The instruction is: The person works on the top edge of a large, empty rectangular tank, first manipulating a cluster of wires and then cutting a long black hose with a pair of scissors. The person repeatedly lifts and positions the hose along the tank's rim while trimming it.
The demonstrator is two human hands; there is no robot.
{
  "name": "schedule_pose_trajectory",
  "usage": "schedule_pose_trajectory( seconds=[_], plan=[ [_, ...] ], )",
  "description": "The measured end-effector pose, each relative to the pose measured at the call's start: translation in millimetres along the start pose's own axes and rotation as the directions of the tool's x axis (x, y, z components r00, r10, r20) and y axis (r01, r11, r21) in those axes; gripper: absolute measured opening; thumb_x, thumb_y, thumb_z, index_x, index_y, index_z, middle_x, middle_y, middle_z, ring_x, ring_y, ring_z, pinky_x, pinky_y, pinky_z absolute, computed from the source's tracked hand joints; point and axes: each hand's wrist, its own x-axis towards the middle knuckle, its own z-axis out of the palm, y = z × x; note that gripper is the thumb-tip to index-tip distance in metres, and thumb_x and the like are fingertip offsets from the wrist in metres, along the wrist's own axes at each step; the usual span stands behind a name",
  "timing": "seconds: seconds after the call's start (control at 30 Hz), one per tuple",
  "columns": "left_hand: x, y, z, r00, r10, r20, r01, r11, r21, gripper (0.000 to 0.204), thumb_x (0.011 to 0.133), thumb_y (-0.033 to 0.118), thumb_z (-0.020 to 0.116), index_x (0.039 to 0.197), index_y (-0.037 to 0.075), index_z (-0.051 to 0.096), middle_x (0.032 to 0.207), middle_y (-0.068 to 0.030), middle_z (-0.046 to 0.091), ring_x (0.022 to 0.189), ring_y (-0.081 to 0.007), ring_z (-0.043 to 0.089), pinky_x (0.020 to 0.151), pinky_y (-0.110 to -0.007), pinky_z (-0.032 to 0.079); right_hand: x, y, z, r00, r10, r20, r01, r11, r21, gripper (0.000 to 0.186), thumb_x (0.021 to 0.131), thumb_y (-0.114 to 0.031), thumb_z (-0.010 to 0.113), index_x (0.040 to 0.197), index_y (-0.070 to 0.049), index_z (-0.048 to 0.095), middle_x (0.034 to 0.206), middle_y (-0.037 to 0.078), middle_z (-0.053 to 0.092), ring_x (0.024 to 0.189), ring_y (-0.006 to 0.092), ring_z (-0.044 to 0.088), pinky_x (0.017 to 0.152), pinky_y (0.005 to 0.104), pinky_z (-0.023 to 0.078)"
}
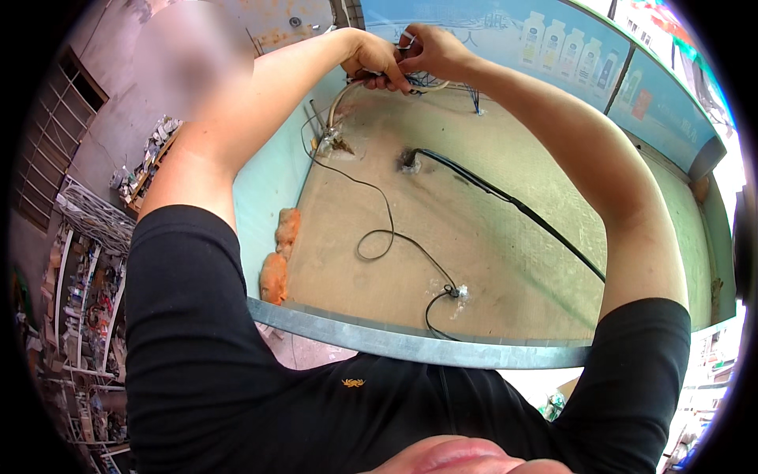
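Observation:
At the far end of a tan panel (489, 213), my two hands work close together. My left hand (377, 62) is closed around a bundle of cables, with its fingers curled beneath. Beside it my right hand (430, 54) pinches with thumb and fingers at the same spot. What lies between those fingertips is too small to name. A pale cable (337, 101) rises from the panel to my left hand, and a length of it shows under my right hand. Thin blue wires (476, 96) hang just right of the hands and reach the panel.
A thick black cable (505, 197) leaves a hole and runs toward my right arm. A thin black wire (387, 209) loops across the panel. Orange foam lumps (274, 276) sit by the left wall, a metal edge (426, 347) in front. Cluttered shelves (83, 308) stand at left.

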Motion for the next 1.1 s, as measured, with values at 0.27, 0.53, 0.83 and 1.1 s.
schedule_pose_trajectory(
  seconds=[0.27,0.53,0.83,1.1],
  plan=[
    [-4,4,0,0.999,0.021,0.036,-0.022,1.0,0.009,0.022,0.097,0.022,0.068,0.111,0.005,0.068,0.077,0.0049,0.056,0.059,-0.0035,0.049,0.051,-0.022,0.041,-11,14,-9,0.989,0.01,0.149,0.026,0.972,-0.232,0.028,0.083,-0.03,0.074,0.097,-0.006,0.077,0.086,0.019,0.072,0.082,0.0346,0.069,0.077,0.0432,0.053],
    [-4,16,13,0.999,-0.023,-0.047,0.031,0.981,0.194,0.02,0.099,0.023,0.064,0.104,0.004,0.066,0.075,0.0032,0.055,0.059,-0.0061,0.05,0.05,-0.025,0.042,-11,20,-1,0.978,0.066,0.196,-0.036,0.988,-0.152,0.03,0.083,-0.035,0.075,0.09,-0.005,0.078,0.084,0.014,0.074,0.076,0.0277,0.07,0.075,0.0406,0.054],
    [2,-3,4,0.984,-0.058,-0.169,0.074,0.993,0.091,0.02,0.102,0.026,0.06,0.101,0.006,0.063,0.073,0.0056,0.054,0.058,-0.0039,0.047,0.051,-0.022,0.043,9,18,-59,0.659,0.316,0.682,-0.339,0.935,-0.105,0.03,0.094,-0.027,0.062,0.084,-0.001,0.072,0.076,0.013,0.073,0.07,0.0256,0.07,0.064,0.0447,0.053],
    [-1,5,-2,0.986,-0.027,-0.165,0.028,1.0,0.007,0.019,0.101,0.025,0.062,0.1,0.006,0.063,0.074,0.0061,0.057,0.061,-0.003,0.053,0.051,-0.021,0.046,-20,-19,-16,0.588,0.457,0.667,-0.398,0.882,-0.253,0.023,0.097,-0.019,0.059,0.089,-0.001,0.071,0.065,0.002,0.063,0.049,0.0121,0.055,0.042,0.0256,0.046]
  ],
)
